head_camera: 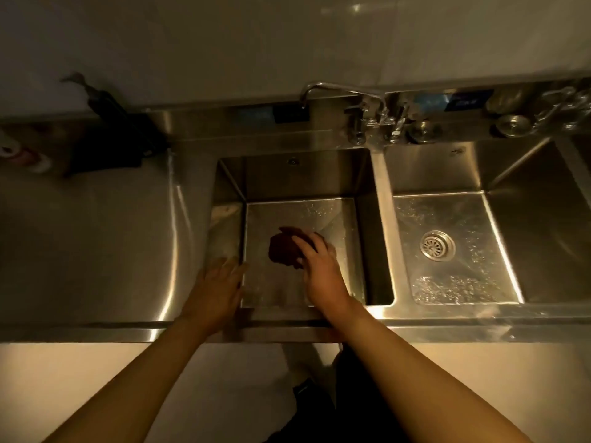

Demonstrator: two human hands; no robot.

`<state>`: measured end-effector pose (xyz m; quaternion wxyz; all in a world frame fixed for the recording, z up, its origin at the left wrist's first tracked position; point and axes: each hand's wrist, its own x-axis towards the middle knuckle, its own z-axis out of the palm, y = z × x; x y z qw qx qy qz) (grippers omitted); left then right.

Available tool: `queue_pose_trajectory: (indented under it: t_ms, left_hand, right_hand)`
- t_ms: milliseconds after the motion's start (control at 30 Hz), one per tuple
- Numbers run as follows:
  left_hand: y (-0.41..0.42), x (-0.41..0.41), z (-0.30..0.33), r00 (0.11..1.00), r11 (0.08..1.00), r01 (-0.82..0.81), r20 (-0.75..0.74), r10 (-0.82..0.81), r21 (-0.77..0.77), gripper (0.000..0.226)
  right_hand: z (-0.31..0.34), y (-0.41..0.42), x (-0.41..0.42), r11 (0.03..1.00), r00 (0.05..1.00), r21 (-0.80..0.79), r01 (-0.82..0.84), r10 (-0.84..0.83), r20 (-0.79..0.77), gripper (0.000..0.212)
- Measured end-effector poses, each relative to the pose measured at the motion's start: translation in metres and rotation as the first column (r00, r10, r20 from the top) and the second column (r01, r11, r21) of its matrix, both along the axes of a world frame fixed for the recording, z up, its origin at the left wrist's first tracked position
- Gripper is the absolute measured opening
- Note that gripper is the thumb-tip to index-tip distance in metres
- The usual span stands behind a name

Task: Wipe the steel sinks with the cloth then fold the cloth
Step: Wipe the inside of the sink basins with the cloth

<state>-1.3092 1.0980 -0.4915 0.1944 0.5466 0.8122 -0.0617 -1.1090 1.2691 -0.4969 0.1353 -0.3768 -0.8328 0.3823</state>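
A dark reddish-brown cloth (283,249) lies bunched on the wet floor of the left steel sink (364,219). My right hand (321,270) reaches down into that basin and presses on the cloth's right side, fingers spread over it. My left hand (216,289) rests flat, fingers apart, on the sink's near-left rim, holding nothing. The right steel sink (447,174) has a round drain strainer (437,245) and water drops on its floor.
A swivel faucet (345,91) with its valves stands behind the divider between the basins. A steel drainboard (96,244) stretches left, with a dark dispenser and rack (108,132) at its back. Small round steel items (511,123) sit on the back ledge at right.
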Motion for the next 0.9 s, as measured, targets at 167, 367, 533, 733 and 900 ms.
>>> queue_pose_trajectory:
  t_ms: [167, 367, 533, 733, 900]
  left_hand:
    - [0.004, -0.043, 0.009, 0.983, 0.981, -0.179, -0.029, 0.181, 0.072, 0.057]
    - [0.031, -0.085, -0.014, 0.967, 0.962, -0.256, 0.01, 0.256, 0.094, 0.076]
    - [0.039, -0.108, -0.045, 0.954, 0.947, -0.298, 0.002, 0.3, 0.117, 0.086]
    - [0.028, -0.118, -0.073, 0.941, 0.928, -0.334, 0.0, 0.339, 0.165, 0.084]
    - [0.026, -0.117, -0.078, 0.938, 0.919, -0.337, -0.01, 0.347, 0.204, 0.076]
  right_hand:
    - [-0.023, 0.007, -0.065, 0.975, 0.995, -0.22, 0.003, -0.026, -0.101, 0.048]
    - [-0.056, 0.006, -0.112, 0.909, 0.984, -0.415, -0.028, -0.048, -0.173, 0.047]
    - [-0.088, 0.005, -0.14, 0.823, 0.977, -0.565, -0.057, -0.07, -0.2, 0.048]
    - [-0.113, 0.002, -0.182, 0.73, 0.964, -0.682, -0.045, -0.147, -0.222, 0.049]
    - [-0.115, -0.006, -0.228, 0.575, 0.931, -0.81, -0.12, -0.219, -0.293, 0.052]
